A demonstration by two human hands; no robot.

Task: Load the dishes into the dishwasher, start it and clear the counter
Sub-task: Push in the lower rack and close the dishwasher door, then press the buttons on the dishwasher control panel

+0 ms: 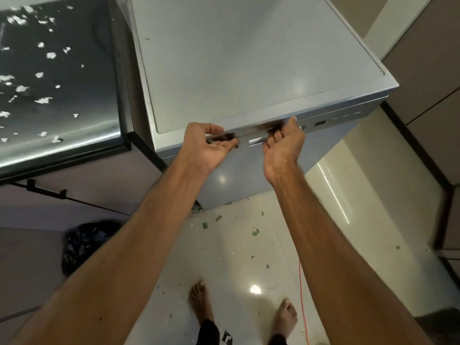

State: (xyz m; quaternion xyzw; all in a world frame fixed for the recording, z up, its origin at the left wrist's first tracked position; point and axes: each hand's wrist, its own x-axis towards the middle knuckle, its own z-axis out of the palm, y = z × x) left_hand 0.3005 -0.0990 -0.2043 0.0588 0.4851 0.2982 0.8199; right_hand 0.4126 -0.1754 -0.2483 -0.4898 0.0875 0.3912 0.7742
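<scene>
Both grips were closed on the door handle [251, 136] of the dishwasher [249, 58]. The left hand [211, 143] hooked its fingers up into the recess with the thumb laid over the top edge. Just beside it, the right hand [282, 145] curled its fingers under the same lip. The grey dishwasher stood right of the dark table [82, 100], whose top was strewn with white scraps [51, 55]. Green scraps [255, 231] lay on the pale floor [239, 267], near a black bag [84, 242] and a red cord [302, 307]. Both forearms reached forward with palms turned up, above bare feet [200, 300].
</scene>
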